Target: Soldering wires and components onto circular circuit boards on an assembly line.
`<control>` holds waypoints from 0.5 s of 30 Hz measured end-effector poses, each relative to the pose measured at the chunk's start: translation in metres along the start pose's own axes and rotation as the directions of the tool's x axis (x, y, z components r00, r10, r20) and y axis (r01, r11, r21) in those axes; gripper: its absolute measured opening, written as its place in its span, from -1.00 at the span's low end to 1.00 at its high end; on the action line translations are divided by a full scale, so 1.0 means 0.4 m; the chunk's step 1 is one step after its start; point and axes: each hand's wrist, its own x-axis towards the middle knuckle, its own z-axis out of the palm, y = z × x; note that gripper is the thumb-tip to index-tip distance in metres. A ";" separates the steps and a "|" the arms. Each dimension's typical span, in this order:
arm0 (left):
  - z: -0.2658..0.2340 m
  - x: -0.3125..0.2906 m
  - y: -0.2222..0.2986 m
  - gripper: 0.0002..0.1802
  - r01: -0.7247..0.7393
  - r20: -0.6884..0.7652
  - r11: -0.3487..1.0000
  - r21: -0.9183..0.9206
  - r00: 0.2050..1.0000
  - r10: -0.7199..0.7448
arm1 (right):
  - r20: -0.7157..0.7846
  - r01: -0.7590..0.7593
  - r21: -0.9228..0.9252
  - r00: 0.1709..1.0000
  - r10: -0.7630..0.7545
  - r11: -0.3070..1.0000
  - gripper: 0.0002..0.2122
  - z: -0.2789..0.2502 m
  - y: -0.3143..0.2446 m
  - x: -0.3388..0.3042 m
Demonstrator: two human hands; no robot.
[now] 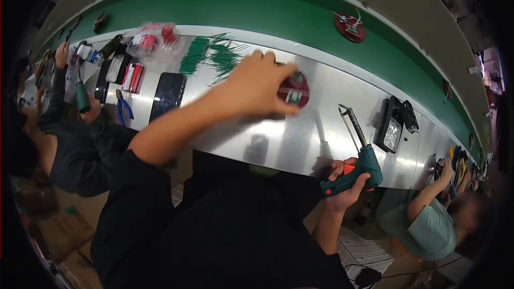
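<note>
My left hand (259,85) reaches over the metal bench, its thumb and fingers curved round the edge of a dark red round disc (303,90) with small pale parts on its face. The palm and fingers hide the disc's left part. Near the bench's front edge, my right hand (348,187) grips a green soldering gun (368,166) by its handle, fingers by the orange trigger. The gun's metal tip points up and away from me, apart from the disc.
Green wires (222,56), a phone (167,93), blue-handled pliers (124,108) and a plastic bag (155,40) lie left. A black tray (392,131) stands right. Another red disc (349,27) rests on the green strip (257,5) behind. Co-workers sit on both sides.
</note>
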 end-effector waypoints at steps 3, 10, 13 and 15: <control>0.069 -0.159 0.062 0.03 0.037 -0.065 0.995 -0.091 0.997 -0.043 | 0.091 0.013 -0.050 0.996 -0.008 0.999 -0.39 0.037 -0.034 -0.040; 0.150 -0.263 0.074 -0.05 0.202 -0.266 0.946 -0.254 0.925 -0.269 | 0.180 -0.148 -0.045 0.972 0.154 0.988 -0.39 0.158 0.067 -0.003; 0.129 -0.281 0.040 -0.26 0.171 -0.239 0.920 -0.354 0.934 -0.266 | 0.152 -0.075 -0.156 0.983 0.099 0.985 -0.41 0.202 0.076 0.004; 0.103 -0.284 -0.012 -0.55 0.113 -0.266 0.907 -0.406 0.935 -0.235 | 0.109 -0.122 -0.208 0.983 0.147 0.970 -0.42 0.216 0.075 -0.006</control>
